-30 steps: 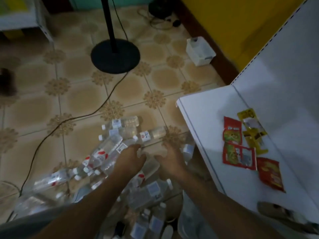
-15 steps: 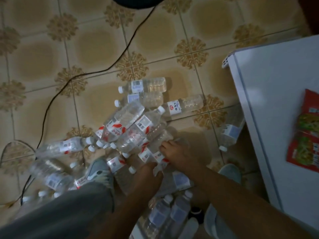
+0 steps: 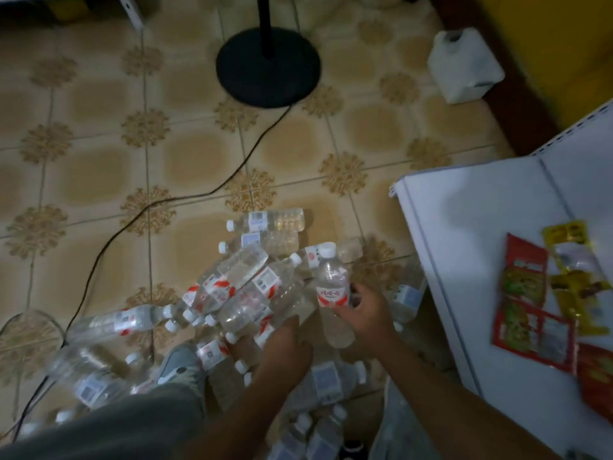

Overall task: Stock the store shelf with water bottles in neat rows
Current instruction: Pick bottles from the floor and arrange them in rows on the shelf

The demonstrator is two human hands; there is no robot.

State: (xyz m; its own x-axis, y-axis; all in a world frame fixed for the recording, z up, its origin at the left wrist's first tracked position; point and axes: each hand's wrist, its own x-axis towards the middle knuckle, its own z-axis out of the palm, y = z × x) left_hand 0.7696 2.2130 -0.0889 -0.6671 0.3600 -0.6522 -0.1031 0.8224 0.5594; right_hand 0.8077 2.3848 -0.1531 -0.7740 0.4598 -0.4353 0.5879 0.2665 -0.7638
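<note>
Two bare forearms reach forward and down from the bottom edge of the view, close together. The right hand is raised a little, its fingers and thumb curled around the lower half of an upright water bottle. The left hand sits lower, back of the hand upward; what its fingers are doing cannot be seen.

Bottles: clear glossy plastic water bottles with white plastic caps and paper-like labels, lower centre.
Floor: smooth glazed beige floor tiles with brown flower pattern.
Shelf: smooth white painted shelf, right.
Packets: shiny red and yellow foil snack packets.
Stand: matt black round stand base, top.
</note>
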